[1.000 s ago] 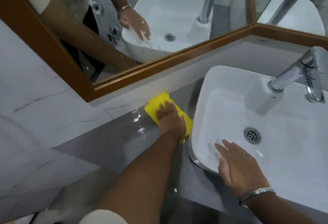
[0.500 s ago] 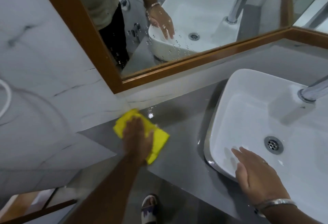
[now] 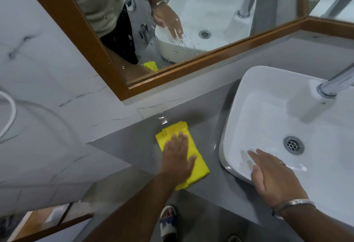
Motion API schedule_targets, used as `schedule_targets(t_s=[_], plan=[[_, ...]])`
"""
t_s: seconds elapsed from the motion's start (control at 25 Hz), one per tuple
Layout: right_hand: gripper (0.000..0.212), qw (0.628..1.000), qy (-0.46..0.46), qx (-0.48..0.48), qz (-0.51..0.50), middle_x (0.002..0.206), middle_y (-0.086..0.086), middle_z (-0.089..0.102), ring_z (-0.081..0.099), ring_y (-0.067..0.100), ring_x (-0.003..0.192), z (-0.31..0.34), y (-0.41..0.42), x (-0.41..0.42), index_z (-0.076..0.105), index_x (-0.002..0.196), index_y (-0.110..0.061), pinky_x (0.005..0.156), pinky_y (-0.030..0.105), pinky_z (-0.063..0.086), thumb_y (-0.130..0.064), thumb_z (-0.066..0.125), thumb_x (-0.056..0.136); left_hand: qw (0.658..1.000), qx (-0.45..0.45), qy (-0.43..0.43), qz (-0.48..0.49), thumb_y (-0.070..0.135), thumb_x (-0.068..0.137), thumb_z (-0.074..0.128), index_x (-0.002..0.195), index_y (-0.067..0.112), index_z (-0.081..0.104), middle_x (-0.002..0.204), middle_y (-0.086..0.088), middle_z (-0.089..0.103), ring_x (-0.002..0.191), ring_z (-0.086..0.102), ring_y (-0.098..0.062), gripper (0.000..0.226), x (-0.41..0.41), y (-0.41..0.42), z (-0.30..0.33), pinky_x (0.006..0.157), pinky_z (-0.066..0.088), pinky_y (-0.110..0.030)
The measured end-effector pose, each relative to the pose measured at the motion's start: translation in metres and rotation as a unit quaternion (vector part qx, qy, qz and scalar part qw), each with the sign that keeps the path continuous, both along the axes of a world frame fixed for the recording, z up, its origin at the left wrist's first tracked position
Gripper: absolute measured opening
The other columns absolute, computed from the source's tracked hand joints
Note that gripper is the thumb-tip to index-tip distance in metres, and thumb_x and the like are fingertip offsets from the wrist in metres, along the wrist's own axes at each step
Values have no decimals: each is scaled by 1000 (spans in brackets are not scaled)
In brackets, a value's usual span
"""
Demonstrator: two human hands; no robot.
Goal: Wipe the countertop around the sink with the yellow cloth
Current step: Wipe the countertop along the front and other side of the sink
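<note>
A folded yellow cloth [image 3: 197, 165] lies flat on the grey countertop [image 3: 130, 146], left of the white vessel sink [image 3: 235, 119]. My left hand [image 3: 177, 157] presses down on the cloth, palm flat with fingers spread, covering its middle. My right hand [image 3: 272, 176] rests on the sink's near left rim with fingers stretched into the basin, holding nothing; a metal bangle sits on that wrist. A wet patch glistens on the counter just behind the cloth.
A wood-framed mirror [image 3: 172, 73] hangs on the marble wall behind the counter. A chrome tap [image 3: 333, 86] stands at the sink's far right, and the drain [image 3: 293, 145] sits in the basin. The counter ends at its left corner. A sandalled foot [image 3: 167, 220] shows below.
My left hand has slid the cloth from the counter's far left corner back to the right, toward the sink and the front edge. The right hand stays on the rim.
</note>
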State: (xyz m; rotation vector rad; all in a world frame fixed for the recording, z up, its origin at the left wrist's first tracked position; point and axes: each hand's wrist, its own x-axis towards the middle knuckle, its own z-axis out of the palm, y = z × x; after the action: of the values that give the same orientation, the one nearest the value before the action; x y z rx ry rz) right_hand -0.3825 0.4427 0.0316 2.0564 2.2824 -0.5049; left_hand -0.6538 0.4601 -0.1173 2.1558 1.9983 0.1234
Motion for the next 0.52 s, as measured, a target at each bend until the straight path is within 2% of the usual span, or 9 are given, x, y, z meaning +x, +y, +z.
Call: schedule_targets(t_s=[0.08, 0.16, 0.24, 0.36, 0.44, 0.52], plan=[[58, 1000, 7, 5, 2, 127, 9, 62, 54, 30, 120, 1, 2, 0, 54, 126, -16, 99, 45, 44, -37, 21, 84, 990, 23, -10, 137, 50, 91, 34, 141, -4, 38, 144, -29, 43, 130, 41, -49, 73, -51, 1, 5, 108, 28, -55], [59, 1000, -1, -4, 7, 130, 8, 59, 51, 29, 122, -1, 3, 1, 52, 128, -17, 100, 45, 44, -38, 19, 84, 957, -6, 2, 291, 46, 88, 37, 138, -9, 37, 141, -35, 42, 126, 41, -54, 74, -103, -1, 17, 102, 34, -61], [62, 1000, -14, -9, 4, 135, 8, 55, 48, 28, 125, -3, 3, 1, 49, 131, -20, 103, 44, 42, -41, 15, 83, 937, -31, -7, 348, 42, 87, 40, 138, -11, 35, 143, -36, 37, 128, 36, -56, 74, -104, 4, 25, 102, 32, -63], [64, 1000, -19, -11, -7, 139, 8, 51, 46, 28, 127, -4, 1, 2, 46, 133, -22, 104, 43, 39, -43, 13, 82, 954, -30, -55, 292, 38, 86, 46, 139, -11, 33, 144, -35, 38, 131, 37, -53, 73, 1, -2, 24, 108, 28, -61], [65, 1000, -20, -11, -5, 140, 8, 50, 44, 29, 128, -4, 2, 2, 45, 133, -23, 104, 44, 39, -43, 12, 81, 974, -39, -57, 215, 41, 82, 36, 140, -9, 33, 145, -32, 38, 132, 38, -51, 77, 85, -18, 24, 110, 19, -56], [66, 1000, -13, -11, -10, 140, 9, 49, 44, 29, 128, -5, 3, 1, 45, 134, -22, 103, 44, 39, -43, 13, 80, 976, -87, -78, 181, 39, 79, 31, 142, -6, 33, 149, -27, 35, 136, 34, -46, 77, 142, -33, 30, 112, 9, -51]])
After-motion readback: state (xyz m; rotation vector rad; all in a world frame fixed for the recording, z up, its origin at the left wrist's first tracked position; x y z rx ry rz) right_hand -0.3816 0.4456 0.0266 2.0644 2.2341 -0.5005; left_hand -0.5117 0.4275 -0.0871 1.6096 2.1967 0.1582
